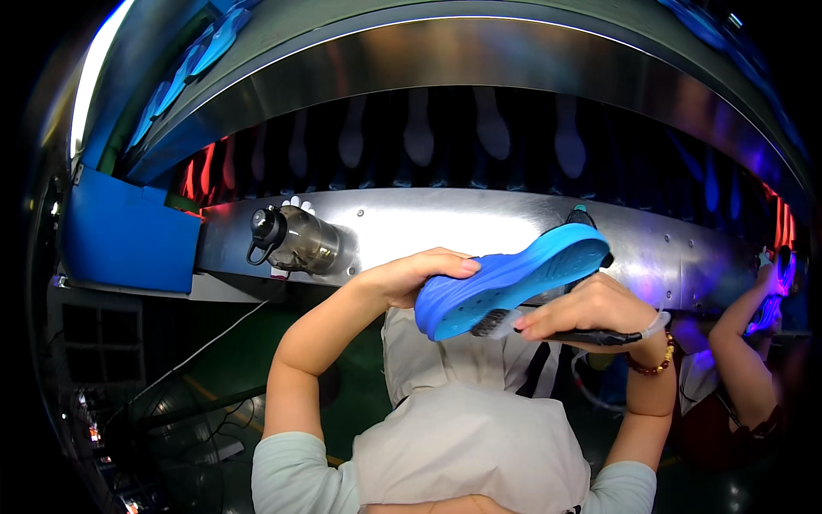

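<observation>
A blue shoe sole [522,267], darker at one end and lighter at the other, is tilted in front of my body. My left hand [425,272] grips its left side, with the thumb along the upper edge. In my right hand [595,310] is a brush [494,324] with dark bristles, a pale head and a black handle running back under the palm. The bristles touch the sole's lower edge near its left end. Some of the right fingers are hidden. A dark object [580,214] with a teal tip shows partly behind the sole.
A metal ledge [411,214] runs across in front, with a dark lidded bottle [312,240] on its left. Beyond it, several soles [418,128] are lined up in a dark opening. A blue box [128,231] stands left. Another person's arm [741,325] is at right.
</observation>
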Available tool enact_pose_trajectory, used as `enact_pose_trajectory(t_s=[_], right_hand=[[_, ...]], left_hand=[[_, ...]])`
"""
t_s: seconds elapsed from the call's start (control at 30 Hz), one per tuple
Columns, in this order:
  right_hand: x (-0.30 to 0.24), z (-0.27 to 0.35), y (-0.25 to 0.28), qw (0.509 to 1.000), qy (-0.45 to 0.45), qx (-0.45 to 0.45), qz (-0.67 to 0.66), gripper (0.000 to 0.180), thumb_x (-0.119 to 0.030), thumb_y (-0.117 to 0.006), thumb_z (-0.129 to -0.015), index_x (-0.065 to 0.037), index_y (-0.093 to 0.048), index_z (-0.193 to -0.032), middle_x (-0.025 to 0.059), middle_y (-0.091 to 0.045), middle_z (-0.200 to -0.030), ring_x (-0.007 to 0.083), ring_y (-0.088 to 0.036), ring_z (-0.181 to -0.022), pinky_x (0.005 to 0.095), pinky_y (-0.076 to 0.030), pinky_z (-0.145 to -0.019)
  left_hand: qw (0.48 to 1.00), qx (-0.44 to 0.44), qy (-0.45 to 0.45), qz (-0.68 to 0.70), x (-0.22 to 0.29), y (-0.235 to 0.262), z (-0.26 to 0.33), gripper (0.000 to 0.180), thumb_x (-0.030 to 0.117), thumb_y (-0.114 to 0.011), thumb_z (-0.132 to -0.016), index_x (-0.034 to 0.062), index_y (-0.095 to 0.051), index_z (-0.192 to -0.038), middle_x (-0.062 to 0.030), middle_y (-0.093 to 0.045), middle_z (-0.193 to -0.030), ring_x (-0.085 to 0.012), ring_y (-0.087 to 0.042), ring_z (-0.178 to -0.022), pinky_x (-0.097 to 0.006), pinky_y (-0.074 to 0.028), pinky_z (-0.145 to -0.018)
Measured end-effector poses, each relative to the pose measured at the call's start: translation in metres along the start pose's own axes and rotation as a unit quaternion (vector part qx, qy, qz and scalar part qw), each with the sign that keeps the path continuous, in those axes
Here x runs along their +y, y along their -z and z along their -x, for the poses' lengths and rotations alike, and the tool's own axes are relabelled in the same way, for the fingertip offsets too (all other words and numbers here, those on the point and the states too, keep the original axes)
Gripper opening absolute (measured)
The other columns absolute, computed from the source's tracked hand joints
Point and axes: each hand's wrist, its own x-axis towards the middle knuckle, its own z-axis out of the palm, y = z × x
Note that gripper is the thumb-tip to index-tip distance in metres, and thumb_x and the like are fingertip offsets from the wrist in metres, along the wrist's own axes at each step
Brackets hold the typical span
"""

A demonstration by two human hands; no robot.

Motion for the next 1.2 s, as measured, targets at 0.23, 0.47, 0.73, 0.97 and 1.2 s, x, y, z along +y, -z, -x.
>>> enact_pose_trajectory(t_s=[0.23,0.47,0.73,0.97,1.2], right_hand=[[0.022,0.006,-0.005,0.993,0.043,0.082,-0.068,0.019,-0.002,-0.064,-0.072,-0.003,-0.064,-0.091,0.0107,-0.065,-0.096,0.0239,-0.064,-0.088,0.0292,-0.051,-0.076],[0.019,0.014,-0.007,0.974,0.033,0.221,-0.031,0.02,0.002,-0.065,-0.072,-0.002,-0.065,-0.091,0.0137,-0.064,-0.096,0.0231,-0.063,-0.089,0.0296,-0.051,-0.077],[0.002,0.017,-0.018,0.977,0.066,0.194,-0.06,0.022,-0.001,-0.069,-0.065,-0.003,-0.066,-0.086,0.0113,-0.066,-0.09,0.0233,-0.064,-0.085,0.0294,-0.05,-0.074],[0.061,-0.018,-0.058,0.934,-0.138,0.301,-0.13,0.019,-0.002,-0.065,-0.073,0.003,-0.064,-0.091,0.0128,-0.065,-0.083,0.0135,-0.062,-0.074,0.0237,-0.049,-0.068],[0.052,-0.04,-0.072,0.932,0.045,0.351,0.077,0.016,-0.003,-0.065,-0.066,-0.003,-0.062,-0.082,0.01,-0.064,-0.083,0.0249,-0.062,-0.076,0.0315,-0.047,-0.07]], left_hand=[[0.997,0.022,-0.017,0.071,0.001,0.005,0.01,0.057,0.032,-0.048,-0.082,-0.0066,-0.042,-0.123,-0.0198,-0.05,-0.12,-0.0255,-0.053,-0.104,-0.033,-0.039,-0.091],[0.985,0.046,-0.077,0.149,-0.005,0.021,0.023,0.055,0.034,-0.048,-0.082,-0.0042,-0.045,-0.122,-0.0187,-0.051,-0.118,-0.025,-0.053,-0.104,-0.034,-0.041,-0.09],[0.954,0.088,-0.245,0.145,-0.037,0.057,0.028,0.056,0.043,-0.042,-0.085,0.0015,-0.046,-0.123,-0.0129,-0.049,-0.124,-0.0253,-0.049,-0.11,-0.037,-0.037,-0.096],[0.882,-0.043,-0.283,0.373,-0.068,0.025,-0.061,0.086,0.072,-0.014,-0.079,0.0083,-0.024,-0.136,-0.0182,-0.035,-0.133,-0.036,-0.036,-0.121,-0.051,-0.03,-0.1],[0.894,0.086,-0.288,0.333,-0.062,0.02,-0.067,0.09,0.074,-0.013,-0.077,0.0044,-0.032,-0.13,-0.0163,-0.046,-0.122,-0.0278,-0.047,-0.112,-0.045,-0.039,-0.095]])
